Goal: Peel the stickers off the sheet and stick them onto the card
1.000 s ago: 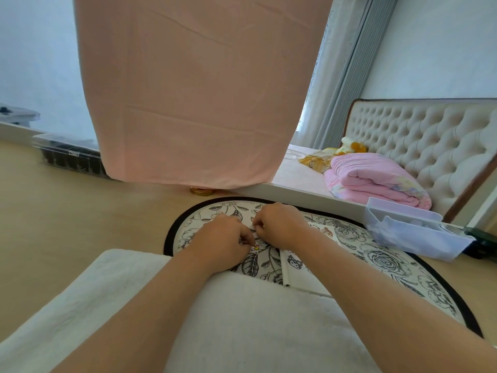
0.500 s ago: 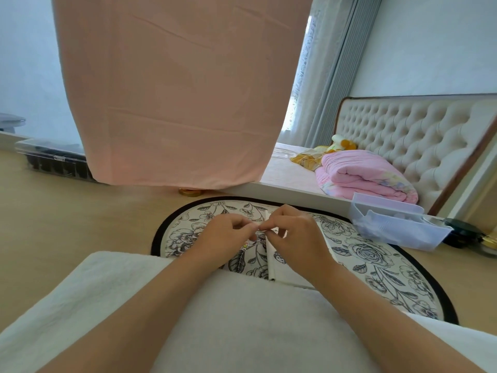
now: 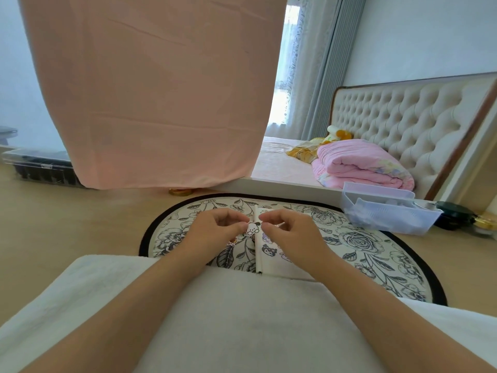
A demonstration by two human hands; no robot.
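The left hand pinches a peeled puppy sticker above the white card on the floral mat, the right hand curled alongside, its grip unclear; next, lower and press it onto the card.

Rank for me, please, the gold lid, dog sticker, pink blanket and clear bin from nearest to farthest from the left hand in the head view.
1. dog sticker, pinched by the left hand.
2. gold lid, ahead on the floor.
3. clear bin, off to the right.
4. pink blanket, beyond it on the bed.
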